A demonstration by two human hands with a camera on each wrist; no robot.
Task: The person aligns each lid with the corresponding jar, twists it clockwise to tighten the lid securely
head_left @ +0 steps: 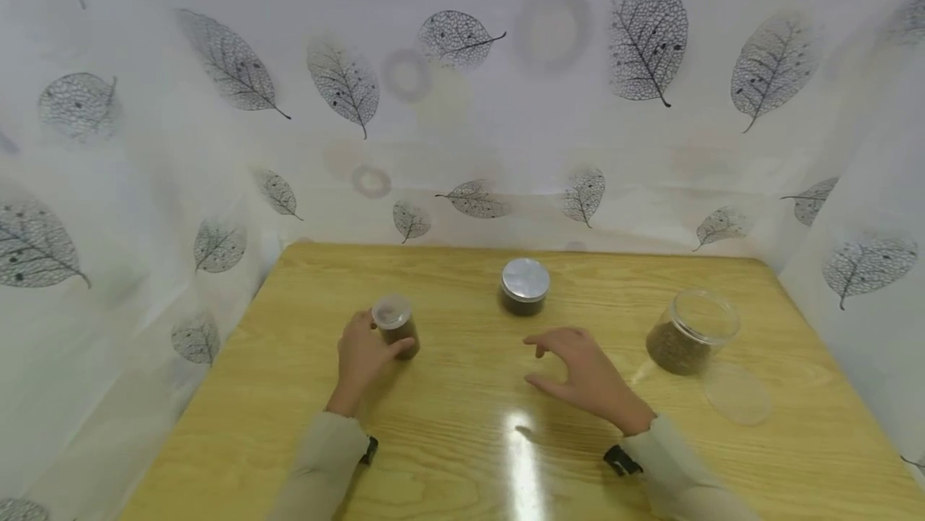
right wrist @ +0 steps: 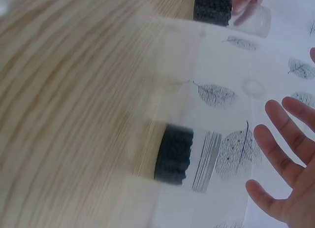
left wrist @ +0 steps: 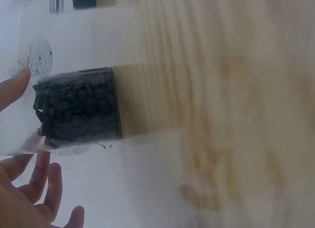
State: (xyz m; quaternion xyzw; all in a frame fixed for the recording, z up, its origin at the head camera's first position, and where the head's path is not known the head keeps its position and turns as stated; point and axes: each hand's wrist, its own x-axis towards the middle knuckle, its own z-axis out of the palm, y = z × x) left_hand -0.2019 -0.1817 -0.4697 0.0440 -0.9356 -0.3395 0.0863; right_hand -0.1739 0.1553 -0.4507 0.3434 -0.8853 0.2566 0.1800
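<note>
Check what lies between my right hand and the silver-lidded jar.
In the head view, only bare tabletop shows between your right hand and the silver-lidded jar.

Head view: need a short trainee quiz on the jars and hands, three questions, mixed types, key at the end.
1. Multiple choice: what does the left hand hold?
A) the silver-lidded jar
B) the leftmost jar
C) nothing
2. True or false: the right hand grips a jar.
3. Short answer: what lies flat on the table beside the rightmost jar?

Key:
1. B
2. False; it holds nothing.
3. A clear round disc.
</note>
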